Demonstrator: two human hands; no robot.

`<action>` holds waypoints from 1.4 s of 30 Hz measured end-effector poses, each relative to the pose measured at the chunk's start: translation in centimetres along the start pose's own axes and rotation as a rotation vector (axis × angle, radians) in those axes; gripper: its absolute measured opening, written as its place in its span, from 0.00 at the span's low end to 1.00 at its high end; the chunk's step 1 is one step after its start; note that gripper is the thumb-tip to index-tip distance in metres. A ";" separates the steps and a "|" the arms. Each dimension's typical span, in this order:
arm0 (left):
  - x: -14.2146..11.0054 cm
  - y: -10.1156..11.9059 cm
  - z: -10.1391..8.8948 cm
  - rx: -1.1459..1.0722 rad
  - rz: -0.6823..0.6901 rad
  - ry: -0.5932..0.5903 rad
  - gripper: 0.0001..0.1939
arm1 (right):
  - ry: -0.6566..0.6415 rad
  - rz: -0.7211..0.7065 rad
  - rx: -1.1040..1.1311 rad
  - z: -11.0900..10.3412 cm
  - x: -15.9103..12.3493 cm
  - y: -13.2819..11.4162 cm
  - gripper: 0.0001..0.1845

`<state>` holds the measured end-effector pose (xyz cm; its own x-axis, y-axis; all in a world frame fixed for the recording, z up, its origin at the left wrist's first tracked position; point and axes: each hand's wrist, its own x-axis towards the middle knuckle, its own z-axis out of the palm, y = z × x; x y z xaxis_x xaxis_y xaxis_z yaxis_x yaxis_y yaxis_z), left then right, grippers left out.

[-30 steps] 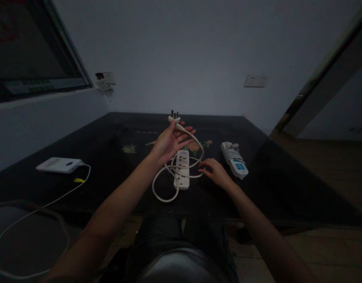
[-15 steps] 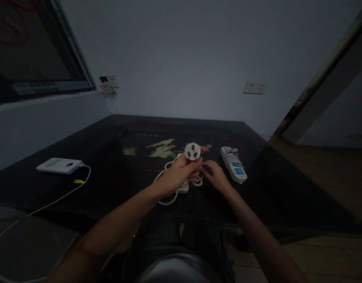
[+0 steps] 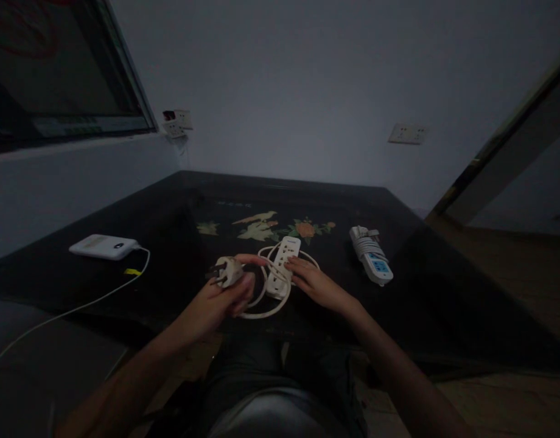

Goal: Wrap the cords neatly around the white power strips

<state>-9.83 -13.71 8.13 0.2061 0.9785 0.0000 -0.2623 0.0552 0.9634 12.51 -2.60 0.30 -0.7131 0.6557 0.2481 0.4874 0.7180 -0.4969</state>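
My left hand (image 3: 227, 296) is closed round a white three-pin plug (image 3: 229, 272), its prongs facing left. From the plug a white cord (image 3: 266, 314) runs in loose loops to the right, over and around a white power strip (image 3: 289, 246) on the dark table. The strip lies lengthwise, sockets up, in front of me. My right hand (image 3: 316, 283) is at the strip's right side, with outstretched fingers resting on its sockets and near the cord. Part of the strip is hidden by the fingers and cord.
To the right lies a second power strip (image 3: 375, 264) with its grey cord wound round it. A white power bank (image 3: 104, 246) with a white cable (image 3: 97, 298) and yellow tag (image 3: 133, 271) lies at left. Wall sockets (image 3: 406, 133) are behind the table (image 3: 280, 182).
My left hand has carried the plug left and turned it from facing me to facing left. My right hand has left the cord beside the plug and come onto the power strip.
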 end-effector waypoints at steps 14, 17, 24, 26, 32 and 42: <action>-3.6 -0.4 -4.8 0.199 -0.020 0.235 0.15 | 0.025 0.070 -0.327 2.4 -0.1 -1.2 0.37; -3.5 0.0 -6.0 0.431 -0.008 0.317 0.14 | 0.031 0.068 -0.327 2.4 -0.1 -1.4 0.36; -0.2 1.2 -12.1 0.666 0.113 0.507 0.14 | 0.009 0.091 -0.352 1.4 -0.2 -1.1 0.37; 1.7 0.8 -14.2 0.500 0.115 0.557 0.17 | -0.011 0.088 -0.342 0.8 -0.6 -0.6 0.37; 7.7 -2.0 -18.9 0.450 -0.098 0.537 0.17 | -0.004 0.038 -0.310 -0.4 -2.3 0.9 0.36; 11.2 -2.3 -20.4 1.331 -0.317 0.405 0.14 | 0.089 0.066 -0.274 0.7 -2.5 0.9 0.34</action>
<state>-26.20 1.18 0.48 -0.2509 0.9610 -0.1164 0.8557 0.2764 0.4375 14.34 -3.75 -1.30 -0.6346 0.7120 0.3004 0.6574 0.7018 -0.2744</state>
